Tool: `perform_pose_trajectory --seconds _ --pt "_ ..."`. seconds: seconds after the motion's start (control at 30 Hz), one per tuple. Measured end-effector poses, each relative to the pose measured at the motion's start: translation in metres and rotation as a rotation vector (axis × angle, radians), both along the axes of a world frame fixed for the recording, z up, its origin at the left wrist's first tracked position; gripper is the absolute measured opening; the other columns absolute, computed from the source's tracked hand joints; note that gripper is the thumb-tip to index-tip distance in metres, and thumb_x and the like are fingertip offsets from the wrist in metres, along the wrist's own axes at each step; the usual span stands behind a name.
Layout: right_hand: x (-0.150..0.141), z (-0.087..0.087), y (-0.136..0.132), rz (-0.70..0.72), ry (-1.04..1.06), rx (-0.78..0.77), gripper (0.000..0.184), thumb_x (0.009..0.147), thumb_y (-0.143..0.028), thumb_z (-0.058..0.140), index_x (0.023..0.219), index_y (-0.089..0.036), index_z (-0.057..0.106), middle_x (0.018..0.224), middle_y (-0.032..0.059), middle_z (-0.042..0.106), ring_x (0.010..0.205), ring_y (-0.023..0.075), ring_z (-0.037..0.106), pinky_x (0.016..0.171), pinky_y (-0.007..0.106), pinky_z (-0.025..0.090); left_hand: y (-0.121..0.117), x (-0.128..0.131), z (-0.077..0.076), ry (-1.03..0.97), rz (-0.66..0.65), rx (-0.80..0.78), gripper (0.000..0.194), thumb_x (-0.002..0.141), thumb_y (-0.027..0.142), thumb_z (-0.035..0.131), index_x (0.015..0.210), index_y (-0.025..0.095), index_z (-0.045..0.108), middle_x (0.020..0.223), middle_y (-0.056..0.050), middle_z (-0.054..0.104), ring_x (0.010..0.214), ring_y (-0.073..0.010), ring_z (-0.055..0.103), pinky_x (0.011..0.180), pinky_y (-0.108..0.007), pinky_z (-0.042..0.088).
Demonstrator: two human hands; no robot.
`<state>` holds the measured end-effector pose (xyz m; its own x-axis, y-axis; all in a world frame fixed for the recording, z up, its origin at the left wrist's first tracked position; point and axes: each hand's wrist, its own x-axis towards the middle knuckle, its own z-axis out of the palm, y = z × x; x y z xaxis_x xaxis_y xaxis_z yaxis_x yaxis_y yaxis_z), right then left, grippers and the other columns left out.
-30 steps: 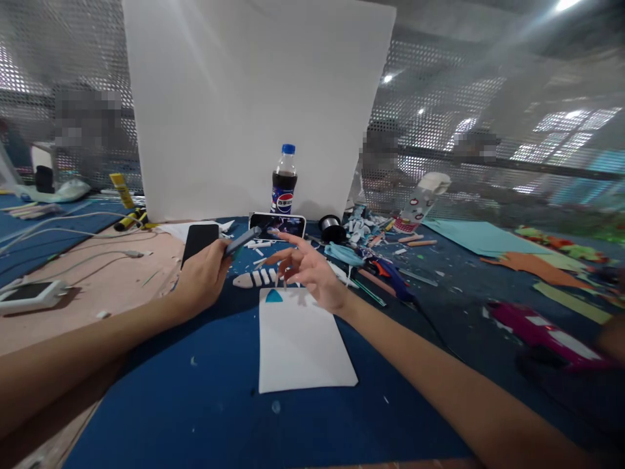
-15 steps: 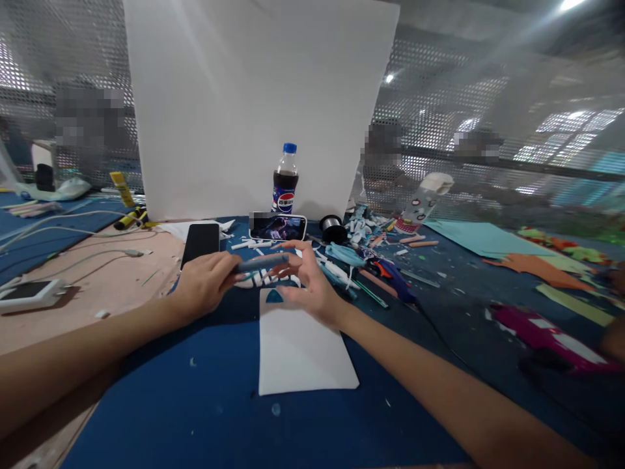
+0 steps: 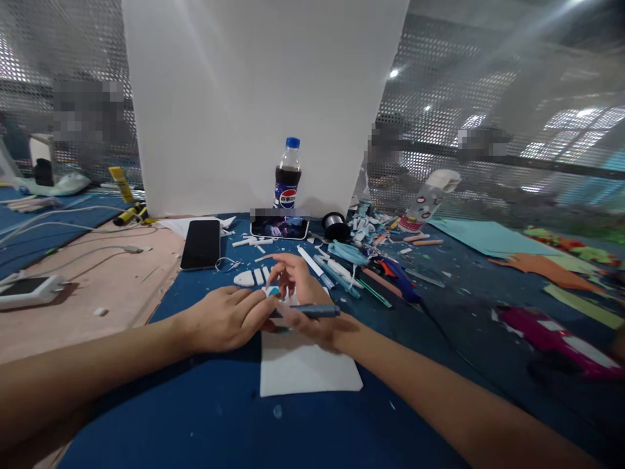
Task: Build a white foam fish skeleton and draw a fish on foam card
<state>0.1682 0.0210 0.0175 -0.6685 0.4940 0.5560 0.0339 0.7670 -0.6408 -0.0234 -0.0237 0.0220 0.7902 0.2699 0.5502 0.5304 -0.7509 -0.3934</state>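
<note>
A grey-blue marker [image 3: 317,311] lies almost level above the upper part of a white sheet [image 3: 307,374]. My right hand [image 3: 305,290] has it against the thumb, its back end pointing right over the wrist; the other fingers are bent and raised. From the left, my left hand [image 3: 227,319] closes its fingertips round the marker's other end, which is mostly hidden. Between the hands, a small teal patch [image 3: 273,292] shows at the sheet's top edge. Just beyond are white cut pieces [image 3: 245,279].
Behind the hands are a black phone [image 3: 201,244], a propped phone [image 3: 279,227], a cola bottle [image 3: 288,176] and a wire spool [image 3: 336,226]. Pens and scraps [image 3: 349,260] crowd the right, with a blue glue gun [image 3: 403,280] and its cord. A tumbler [image 3: 427,198] stands farther back.
My left hand has moved right and toward me with the marker. My right hand has come down slightly to meet it, and the marker now reaches across the right thumb.
</note>
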Motion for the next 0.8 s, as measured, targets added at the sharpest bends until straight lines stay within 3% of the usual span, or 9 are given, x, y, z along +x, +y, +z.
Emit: perform_pose_trajectory --seconds 0.2,0.4,0.63,0.8 --pt "-0.001 0.002 -0.005 -0.037 0.104 -0.101 0.046 0.088 -0.051 0.038 0.124 -0.021 0.034 0.078 0.0012 0.050 0.061 0.0150 0.048 0.055 0.032 0.042 0.001 0.000 -0.002 -0.057 0.064 0.048 0.026 0.099 0.024 0.034 0.080 0.015 0.049 0.060 0.000 0.062 0.051 -0.0125 0.060 0.048 -0.023 0.048" --pt "-0.002 0.000 -0.007 0.002 0.190 -0.309 0.038 0.086 -0.041 0.045 0.117 -0.020 0.045 0.047 -0.0078 0.037 0.039 0.0113 0.036 0.040 0.025 0.027 0.001 0.003 0.001 -0.053 0.133 0.099 0.038 0.100 0.023 0.027 0.067 0.019 0.044 0.050 0.003 0.052 0.041 -0.0100 0.050 0.042 -0.022 0.038" --pt "-0.006 0.007 -0.012 -0.031 0.279 -0.505 0.024 0.079 -0.033 0.054 0.099 -0.020 0.059 0.043 -0.0076 0.042 0.031 0.0095 0.036 0.033 0.023 0.033 0.002 0.003 -0.001 -0.157 0.102 0.071 0.040 0.100 0.024 0.024 0.066 0.019 0.044 0.047 0.003 0.051 0.039 -0.0100 0.049 0.044 -0.023 0.037" --pt "-0.022 0.012 -0.014 0.009 0.363 -0.737 0.024 0.074 -0.029 0.052 0.092 -0.018 0.062 0.036 -0.0090 0.037 0.025 0.0097 0.030 0.027 0.024 0.035 -0.001 0.007 -0.002 -0.246 0.175 -0.039 0.039 0.100 0.024 0.018 0.071 0.019 0.044 0.046 0.003 0.052 0.035 -0.0127 0.049 0.041 -0.025 0.036"
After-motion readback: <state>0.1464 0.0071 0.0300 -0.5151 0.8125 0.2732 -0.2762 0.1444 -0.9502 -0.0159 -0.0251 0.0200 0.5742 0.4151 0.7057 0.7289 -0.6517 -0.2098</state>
